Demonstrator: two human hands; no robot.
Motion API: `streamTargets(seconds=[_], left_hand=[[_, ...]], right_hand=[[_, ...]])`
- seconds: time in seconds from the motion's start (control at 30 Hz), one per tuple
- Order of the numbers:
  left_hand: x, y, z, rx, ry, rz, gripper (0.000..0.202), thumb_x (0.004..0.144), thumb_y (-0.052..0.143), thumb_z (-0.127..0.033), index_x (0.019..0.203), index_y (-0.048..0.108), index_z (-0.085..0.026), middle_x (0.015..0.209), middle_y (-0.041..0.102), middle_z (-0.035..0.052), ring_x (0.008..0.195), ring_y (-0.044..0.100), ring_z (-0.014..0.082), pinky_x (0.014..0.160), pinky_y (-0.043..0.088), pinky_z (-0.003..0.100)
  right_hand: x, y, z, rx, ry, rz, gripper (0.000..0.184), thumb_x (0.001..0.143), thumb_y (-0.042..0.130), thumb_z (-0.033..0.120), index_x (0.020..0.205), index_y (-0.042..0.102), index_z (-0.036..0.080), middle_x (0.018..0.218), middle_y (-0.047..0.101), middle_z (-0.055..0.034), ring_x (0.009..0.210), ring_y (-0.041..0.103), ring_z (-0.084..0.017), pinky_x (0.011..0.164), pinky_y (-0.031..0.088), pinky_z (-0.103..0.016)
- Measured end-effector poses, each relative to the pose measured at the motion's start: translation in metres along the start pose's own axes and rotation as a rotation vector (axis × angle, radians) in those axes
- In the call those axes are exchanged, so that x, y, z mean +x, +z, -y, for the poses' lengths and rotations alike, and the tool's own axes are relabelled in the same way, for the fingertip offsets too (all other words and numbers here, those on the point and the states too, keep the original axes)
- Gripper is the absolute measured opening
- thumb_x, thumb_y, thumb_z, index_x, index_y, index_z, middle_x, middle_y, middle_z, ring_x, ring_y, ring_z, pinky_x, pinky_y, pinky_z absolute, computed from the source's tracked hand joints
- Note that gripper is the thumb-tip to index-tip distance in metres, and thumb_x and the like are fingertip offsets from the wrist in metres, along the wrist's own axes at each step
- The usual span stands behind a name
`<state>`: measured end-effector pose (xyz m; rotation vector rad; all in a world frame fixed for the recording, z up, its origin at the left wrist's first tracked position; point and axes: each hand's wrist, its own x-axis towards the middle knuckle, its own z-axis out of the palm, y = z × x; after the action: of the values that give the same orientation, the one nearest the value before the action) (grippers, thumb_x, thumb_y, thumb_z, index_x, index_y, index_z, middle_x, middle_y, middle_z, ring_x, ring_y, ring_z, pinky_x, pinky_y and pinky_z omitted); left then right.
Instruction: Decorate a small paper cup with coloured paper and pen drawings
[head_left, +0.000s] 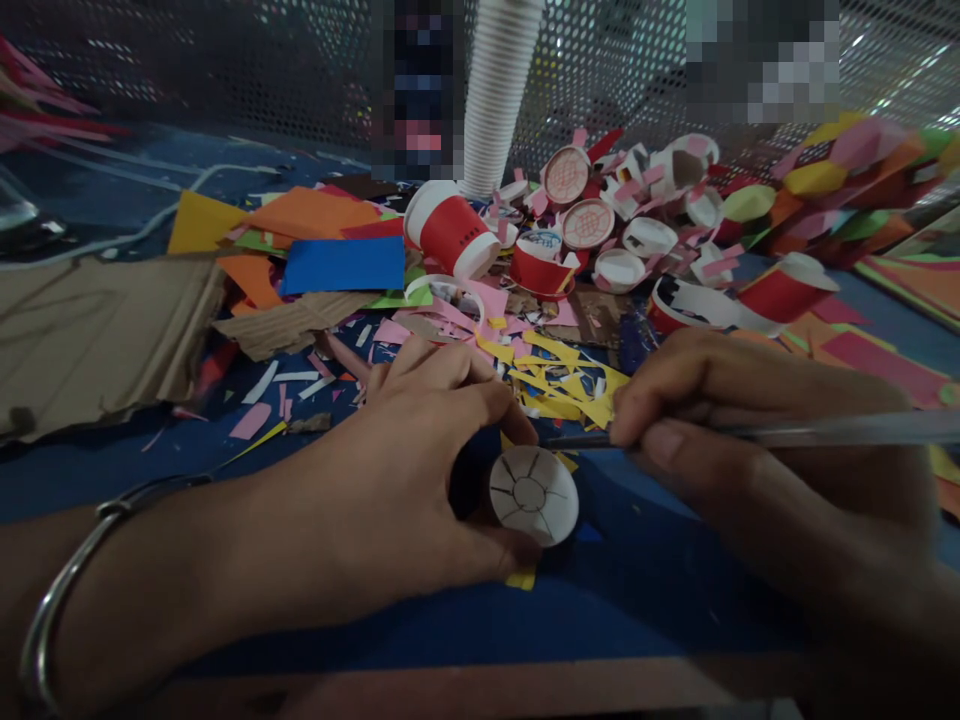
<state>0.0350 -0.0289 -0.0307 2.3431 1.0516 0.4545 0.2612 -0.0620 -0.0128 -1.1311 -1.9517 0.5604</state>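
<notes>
Between the thumb and fingers of my left hand (420,470) is a small white paper cup bottom (531,494), its round face turned up. Dark lines on it form a small circle with spokes running out toward the rim. My right hand (750,450) grips a pen (810,430) with a clear barrel; its dark tip hovers close to the disc's upper edge, and I cannot tell whether it touches. Yellow paper bits show beside and beneath the cup bottom.
Behind my hands lie yellow paper scraps (562,375), a red paper cup (454,235), a blue paper sheet (345,264) and a heap of cut cup pieces (649,237). Corrugated cardboard (97,340) is at left. A white ribbed column (499,100) stands before a perforated panel.
</notes>
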Motion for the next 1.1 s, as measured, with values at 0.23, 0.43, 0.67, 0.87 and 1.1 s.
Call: streamTargets(seconds=[0.23,0.43,0.67,0.87,1.1], left_hand=[[0.0015,-0.0044,-0.0019,0.173,-0.066,-0.056,0.059,0.059,0.087,-0.069,0.093,0.068,-0.024,0.106,0.062,0.0064,0.113,0.048,0.037,0.097,0.04,0.054],[0.0005,-0.0046,0.0018,0.121,-0.037,-0.062,0.07,0.058,0.088,-0.072,0.109,0.072,-0.028,0.119,0.059,0.0076,0.117,0.047,0.0378,0.099,0.04,0.054],[-0.0017,-0.0046,0.001,0.059,-0.014,-0.036,0.046,0.067,0.087,-0.053,0.107,0.076,-0.032,0.118,0.06,0.0054,0.123,0.046,0.0359,0.102,0.043,0.053],[-0.0014,-0.0033,0.0017,0.063,0.012,-0.05,0.045,0.066,0.088,-0.052,0.103,0.075,-0.029,0.115,0.061,0.005,0.119,0.05,0.0351,0.101,0.045,0.053],[0.0004,-0.0025,0.0021,0.056,0.015,-0.052,0.043,0.068,0.087,-0.054,0.101,0.076,-0.029,0.113,0.061,0.0054,0.117,0.051,0.0346,0.099,0.046,0.053]], right_hand=[[-0.0001,-0.0019,-0.0047,0.036,0.024,0.005,0.021,0.092,0.057,0.011,0.083,0.071,0.023,0.064,0.063,0.002,0.05,0.054,-0.012,0.049,0.042,-0.03],[-0.003,-0.0012,-0.0034,0.108,0.012,0.077,0.021,0.101,0.056,0.015,0.092,0.074,0.023,0.064,0.063,0.0019,0.049,0.056,-0.011,0.052,0.047,-0.028],[-0.0049,0.0005,-0.0045,0.145,0.068,0.043,0.022,0.099,0.057,0.017,0.084,0.073,0.024,0.065,0.062,0.0039,0.048,0.05,-0.008,0.055,0.046,-0.026],[-0.003,0.003,-0.0057,0.173,0.02,0.139,0.024,0.1,0.05,0.012,0.088,0.068,0.021,0.069,0.059,0.0048,0.052,0.051,-0.006,0.057,0.045,-0.025],[-0.0021,0.0031,-0.0047,0.129,0.016,0.208,0.026,0.098,0.049,0.006,0.087,0.067,0.022,0.067,0.057,0.0049,0.053,0.051,-0.008,0.054,0.042,-0.025]])
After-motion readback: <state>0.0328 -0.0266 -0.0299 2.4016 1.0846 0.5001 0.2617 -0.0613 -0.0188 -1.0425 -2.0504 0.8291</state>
